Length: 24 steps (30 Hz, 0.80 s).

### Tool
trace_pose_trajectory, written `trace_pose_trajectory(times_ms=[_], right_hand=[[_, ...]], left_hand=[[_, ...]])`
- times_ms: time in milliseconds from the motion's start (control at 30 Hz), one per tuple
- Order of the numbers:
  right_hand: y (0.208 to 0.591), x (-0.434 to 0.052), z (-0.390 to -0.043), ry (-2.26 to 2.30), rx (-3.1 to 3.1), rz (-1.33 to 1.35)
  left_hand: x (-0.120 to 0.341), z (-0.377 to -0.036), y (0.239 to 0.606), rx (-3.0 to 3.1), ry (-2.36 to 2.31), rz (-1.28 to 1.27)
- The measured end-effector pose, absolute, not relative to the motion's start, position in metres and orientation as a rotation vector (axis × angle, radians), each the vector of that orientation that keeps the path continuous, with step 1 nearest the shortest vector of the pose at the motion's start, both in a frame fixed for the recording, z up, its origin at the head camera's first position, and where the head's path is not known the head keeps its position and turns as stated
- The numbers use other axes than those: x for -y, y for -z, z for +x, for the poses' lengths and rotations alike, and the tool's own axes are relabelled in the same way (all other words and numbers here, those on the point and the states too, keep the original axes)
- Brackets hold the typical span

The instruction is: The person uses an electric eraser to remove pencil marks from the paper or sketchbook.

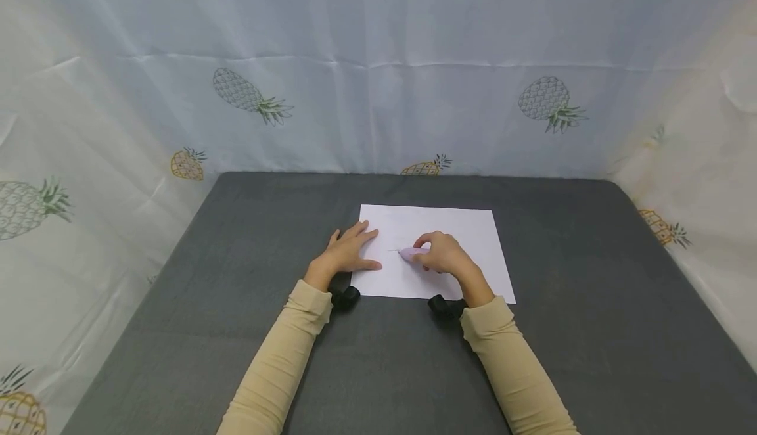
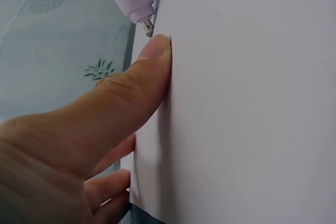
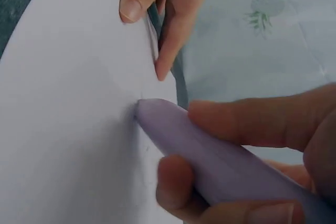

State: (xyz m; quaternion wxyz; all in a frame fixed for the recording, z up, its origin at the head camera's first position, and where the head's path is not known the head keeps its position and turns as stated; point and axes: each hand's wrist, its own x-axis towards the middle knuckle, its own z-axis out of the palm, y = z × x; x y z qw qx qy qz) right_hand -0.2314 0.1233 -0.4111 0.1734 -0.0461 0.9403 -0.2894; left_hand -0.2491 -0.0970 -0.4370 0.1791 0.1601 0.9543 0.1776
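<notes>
Holding a fat purple pen (image 1: 412, 253), the right hand (image 1: 446, 255) has its fingers curled round the pen's body and pinches it near the front, with the tip down on a white sheet of paper (image 1: 467, 234). The pen looks light and smooth, maybe a bit slippery, so I think it is best held low, close to the tip, just where the fingers pinch it now. The paper looks very thin and bendy. It could slide on the table or crumple if pushed hard, so I think it is best pressed flat, not grabbed.

The left hand (image 1: 349, 251) does that. Its fingers are spread out flat, and it rests on the left edge of the paper, with the thumb (image 2: 142, 72) pressing down on the sheet close to the pen's small metal tip (image 2: 147, 24).

The pen is pale purple, round and chunky, and it gets thinner toward the tip. The paper is plain white with a faint thin line near the pen tip. It lies in the middle of a dark grey table (image 1: 591, 330). A light cloth with pineapples (image 1: 414, 93) hangs behind the table and at its sides
</notes>
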Motion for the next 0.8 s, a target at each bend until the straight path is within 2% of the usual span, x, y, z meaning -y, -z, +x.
trace_pose_trajectory(times_ms=[800], right_hand=[[0.4106, -0.1213, -0.2312, 0.805, -2.676, -0.100]], left_hand=[[0.0965, -0.2483, 0.4364, -2.703, -0.502, 0.465]])
